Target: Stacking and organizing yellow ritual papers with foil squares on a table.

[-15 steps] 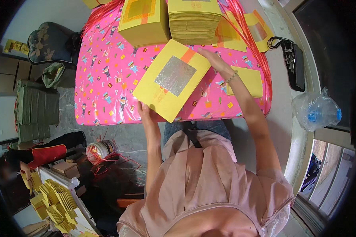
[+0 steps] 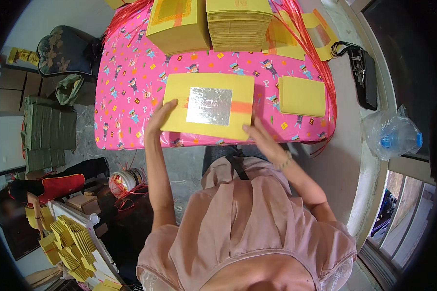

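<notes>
Between my two hands is a thick stack of yellow joss paper [image 2: 209, 106], with a silver foil square and an orange stripe on its top sheet. It lies almost level at the near edge of the pink-covered table [image 2: 126, 99]; whether it rests on the cloth I cannot tell. My left hand [image 2: 161, 116] grips its left edge, thumb on top. At the near right corner, my right hand [image 2: 262, 137] is closed on the edge, its fingers partly hidden along the side. A smaller yellow paper stack [image 2: 302, 97] lies to the right.
Two tall yellow paper piles, one on the left [image 2: 179, 40] and one on the right [image 2: 239, 36], stand at the back. Red plastic strings [image 2: 327, 77] hang along the table's right side. A plastic bag [image 2: 391, 136] sits right; another person works among folded yellow papers [image 2: 73, 242] at lower left.
The joss paper stack has turned from a diagonal tilt to nearly square with the table. My right hand has come down from its far corner to its near right corner; my left hand has moved up its left edge.
</notes>
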The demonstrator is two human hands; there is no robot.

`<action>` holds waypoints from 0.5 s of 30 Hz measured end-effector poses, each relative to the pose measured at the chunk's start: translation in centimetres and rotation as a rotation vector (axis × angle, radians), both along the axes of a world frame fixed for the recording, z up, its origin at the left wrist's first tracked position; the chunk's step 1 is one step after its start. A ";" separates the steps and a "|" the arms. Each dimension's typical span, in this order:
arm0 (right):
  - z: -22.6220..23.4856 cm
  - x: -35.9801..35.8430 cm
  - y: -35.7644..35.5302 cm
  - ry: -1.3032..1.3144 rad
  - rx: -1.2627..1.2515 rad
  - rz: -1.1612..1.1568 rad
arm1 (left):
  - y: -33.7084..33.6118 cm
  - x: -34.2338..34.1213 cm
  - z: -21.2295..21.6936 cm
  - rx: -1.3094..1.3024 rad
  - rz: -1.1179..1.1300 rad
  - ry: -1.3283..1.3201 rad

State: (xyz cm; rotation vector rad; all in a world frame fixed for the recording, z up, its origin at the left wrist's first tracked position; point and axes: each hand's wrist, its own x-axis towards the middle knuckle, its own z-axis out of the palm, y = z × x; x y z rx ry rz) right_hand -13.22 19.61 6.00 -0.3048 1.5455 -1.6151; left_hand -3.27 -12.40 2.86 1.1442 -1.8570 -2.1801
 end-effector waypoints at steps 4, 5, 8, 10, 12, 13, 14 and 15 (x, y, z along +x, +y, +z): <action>1.2 3.8 2.0 -0.148 -0.032 0.081 | -4.4 -3.8 0.6 0.007 -0.390 0.013; 1.4 4.3 2.2 -0.192 -0.032 0.081 | -4.9 -4.3 0.4 0.008 -0.389 0.007; -1.7 2.5 3.2 0.090 0.104 -0.133 | -5.1 -5.0 0.2 -0.060 -0.462 0.057; -4.1 -1.0 3.8 0.418 0.089 -0.240 | -5.6 -3.6 0.0 0.061 -0.335 0.269; -1.3 -4.6 2.1 0.454 0.040 -0.176 | -5.2 -0.7 -0.8 0.052 -0.253 0.279; -0.9 -6.5 1.1 0.453 0.054 -0.108 | -4.7 0.7 -1.6 0.061 0.008 0.358; -0.8 -8.4 -0.1 0.449 0.067 -0.038 | -4.1 2.3 -2.2 0.069 0.274 0.430; -0.2 -9.7 -1.4 0.448 0.105 0.041 | -2.6 3.8 -2.5 0.047 0.447 0.415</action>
